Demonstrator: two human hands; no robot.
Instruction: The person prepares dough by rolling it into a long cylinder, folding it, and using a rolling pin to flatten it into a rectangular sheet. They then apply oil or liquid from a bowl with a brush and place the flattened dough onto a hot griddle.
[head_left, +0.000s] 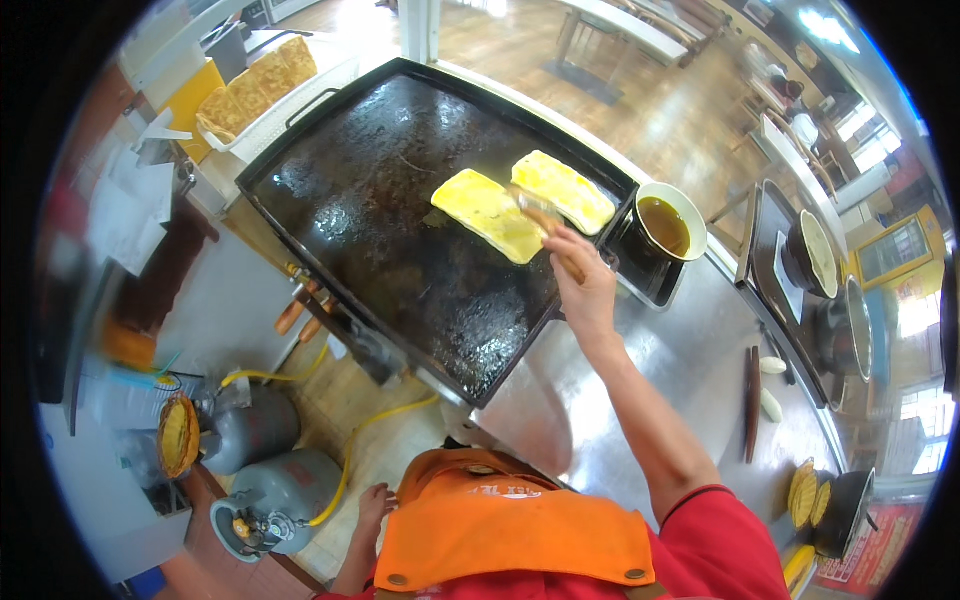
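My right hand (583, 279) grips the wooden handle of a brush (541, 216), whose blurred head is over the right part of a flat yellow dough sheet (480, 210). Beside it, toward the griddle's far right corner, a second yellow dough sheet (562, 191) lies flat. Both rest on a large black rectangular griddle (360, 225) that shines with oil. Just right of the griddle, a cream-coloured bowl (670, 221) holds brown oil. My left hand (377, 501) hangs low beside my orange apron, apart from the griddle; nothing shows in it, and its fingers are partly curled.
Browned flatbreads (259, 86) fill a white basket (300, 97) past the griddle's left corner. Two gas cylinders (289, 487) with yellow hoses stand on the floor at lower left. A rolling pin (752, 405) and pale dough pieces (771, 405) lie on the steel counter (675, 360).
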